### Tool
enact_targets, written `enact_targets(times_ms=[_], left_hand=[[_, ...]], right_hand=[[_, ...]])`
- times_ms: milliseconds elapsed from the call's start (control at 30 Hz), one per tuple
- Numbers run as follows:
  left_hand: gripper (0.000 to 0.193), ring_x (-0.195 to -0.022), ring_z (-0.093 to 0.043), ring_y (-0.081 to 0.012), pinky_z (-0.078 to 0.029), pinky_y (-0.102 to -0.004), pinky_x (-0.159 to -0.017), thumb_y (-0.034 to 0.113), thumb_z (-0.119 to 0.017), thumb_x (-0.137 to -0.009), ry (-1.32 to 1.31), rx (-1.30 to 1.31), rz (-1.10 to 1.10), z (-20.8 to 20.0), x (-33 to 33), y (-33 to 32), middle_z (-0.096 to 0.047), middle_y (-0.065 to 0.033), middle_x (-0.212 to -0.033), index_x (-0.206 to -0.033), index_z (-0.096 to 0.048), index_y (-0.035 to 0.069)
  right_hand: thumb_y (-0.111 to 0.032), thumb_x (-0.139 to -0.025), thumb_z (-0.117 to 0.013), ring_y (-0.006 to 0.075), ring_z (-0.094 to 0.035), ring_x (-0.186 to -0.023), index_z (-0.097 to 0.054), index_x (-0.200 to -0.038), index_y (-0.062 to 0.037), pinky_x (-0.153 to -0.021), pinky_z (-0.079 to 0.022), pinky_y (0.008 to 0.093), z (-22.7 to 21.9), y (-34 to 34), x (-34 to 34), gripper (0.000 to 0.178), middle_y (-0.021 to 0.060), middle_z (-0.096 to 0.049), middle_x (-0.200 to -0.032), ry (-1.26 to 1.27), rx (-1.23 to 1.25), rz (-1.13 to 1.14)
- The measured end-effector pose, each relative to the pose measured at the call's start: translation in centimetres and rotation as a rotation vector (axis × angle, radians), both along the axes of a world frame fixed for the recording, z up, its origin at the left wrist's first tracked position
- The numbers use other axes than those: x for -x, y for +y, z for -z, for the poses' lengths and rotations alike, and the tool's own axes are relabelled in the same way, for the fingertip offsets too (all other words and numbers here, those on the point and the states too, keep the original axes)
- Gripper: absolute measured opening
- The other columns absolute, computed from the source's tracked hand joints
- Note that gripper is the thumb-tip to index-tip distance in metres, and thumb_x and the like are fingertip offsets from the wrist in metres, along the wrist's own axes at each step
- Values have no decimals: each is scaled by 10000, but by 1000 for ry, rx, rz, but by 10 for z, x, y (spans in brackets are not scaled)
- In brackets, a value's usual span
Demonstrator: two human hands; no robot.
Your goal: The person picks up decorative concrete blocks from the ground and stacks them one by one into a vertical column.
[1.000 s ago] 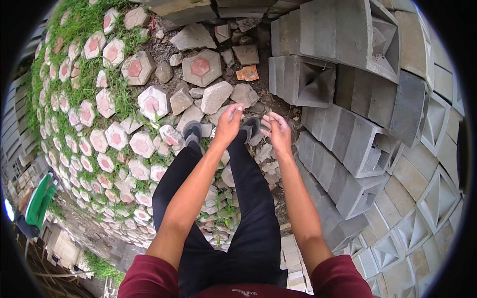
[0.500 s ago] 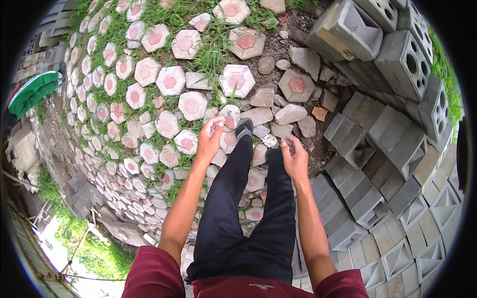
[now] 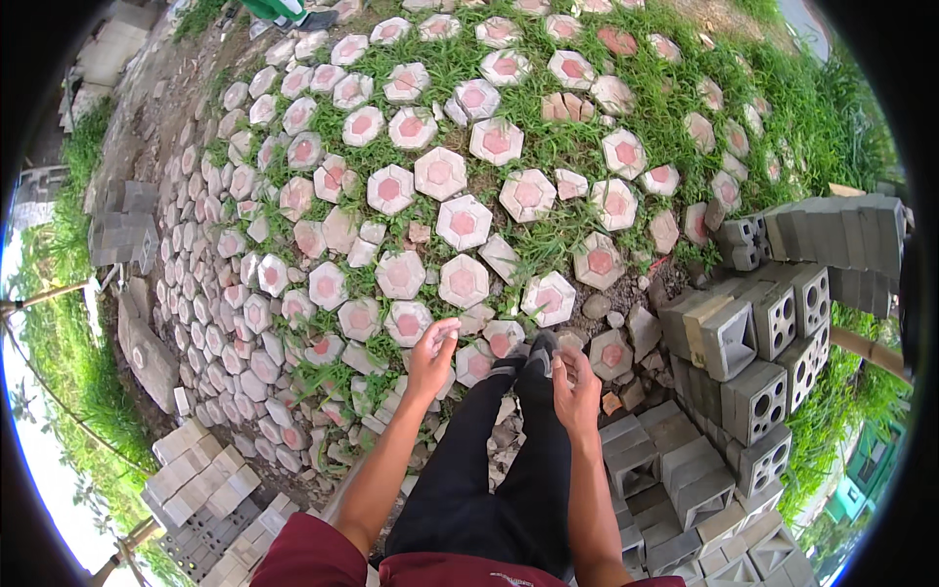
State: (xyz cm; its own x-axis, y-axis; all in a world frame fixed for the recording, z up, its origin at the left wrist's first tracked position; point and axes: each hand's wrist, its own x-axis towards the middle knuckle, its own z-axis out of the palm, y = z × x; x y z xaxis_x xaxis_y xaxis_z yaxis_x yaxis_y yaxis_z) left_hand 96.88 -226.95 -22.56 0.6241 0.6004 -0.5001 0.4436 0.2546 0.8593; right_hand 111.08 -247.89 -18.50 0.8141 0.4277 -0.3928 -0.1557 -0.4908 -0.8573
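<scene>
Lying just past the left hand point(image 3: 430, 364), here's the nearest paver point(image 3: 403, 321): six-sided, pale whitish grey, a pinkish red patch in its middle, grass poking up around its edge. That hand hangs loosely curled in front of the body, thumb and fingertips close to each other but slack rather than clamped. And over to the right hand point(image 3: 575, 386): palm turned inward, fingers gently bent, the thumb a little apart from them. Just beyond it on the right sits a greyer paver point(image 3: 610, 354), its centre a duller red, with stones point(image 3: 643, 331) crowding it. An orange scrap point(image 3: 611, 402) lies near, beside the rubble.

Between the hands, dark shoes point(image 3: 540, 349) at the end of black trousers point(image 3: 460, 494), and maroon sleeves point(image 3: 308, 553) down at the lower edge. Out ahead, it's pavers all the way, some whitish, some dirtier, one reddish all over point(image 3: 617, 41), set in tufts of grass point(image 3: 548, 98).

Swinging right, grey concrete blocks pile up, a row with round holes point(image 3: 766, 403) above hollow square ones point(image 3: 702, 497), and a pole point(image 3: 871, 354) sticks out behind. Lower left, another stack of blocks point(image 3: 201, 470); farther up, a smaller grey pile point(image 3: 122, 227). And at the top edge, a co-worker's green garment point(image 3: 274, 8) just shows, with a dark shoe point(image 3: 318, 20) beneath it.
</scene>
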Motion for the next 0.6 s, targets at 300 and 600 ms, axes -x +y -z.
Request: enact_targets(times_ms=[300,600], left_hand=[[314,-1146,-566,-201,-423,-335,-996,193,-528,-986,-36,-45,-439,-46,9,56,-611,-130,-1206,-1217,-557,-18],[289,-1105,-568,-169,-440,-314,-945,184,-526,-983,-101,-88,-723,-116,-54,92,-618,-100,-1180,-1205,-567,3]], right_hand=[[-88,-914,-580,291,-697,-883,-561,-1158,74,-778,-560,355,-36,104,-69,294,208,-683,-955,-108,-24,-512],[-18,-886,-556,285,-691,-832,-538,-1181,66,-761,-553,351,-104,251,-142,307,202,-674,-946,-162,-219,-922]])
